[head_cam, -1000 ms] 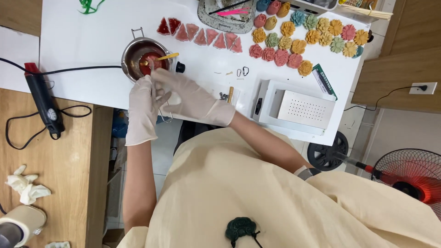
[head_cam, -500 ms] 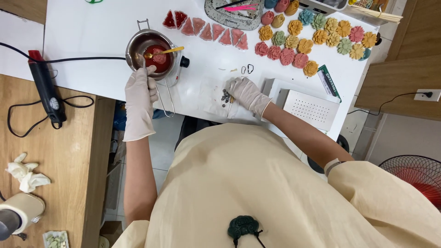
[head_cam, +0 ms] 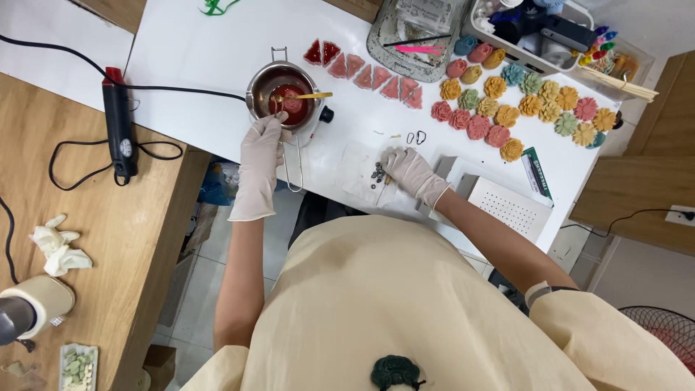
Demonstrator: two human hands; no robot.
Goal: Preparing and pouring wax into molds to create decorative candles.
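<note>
Both my hands wear white gloves. My left hand pinches the near rim of a small metal pot of red liquid, just above its wire handle. A gold spoon lies across the pot. My right hand rests fingertips-down on a little pile of small dark pieces lying on a clear plastic sheet on the white table. Whether those fingers grip a piece is hidden.
Red triangular casts and several coloured flower-shaped casts lie beyond. A grey tray, a marker basket, a white perforated box, a corded heat gun, crumpled tissue and a fan surround me.
My right hand left the left hand near the pot and went right to the pile of dark pieces. My left hand rose to the pot's rim.
</note>
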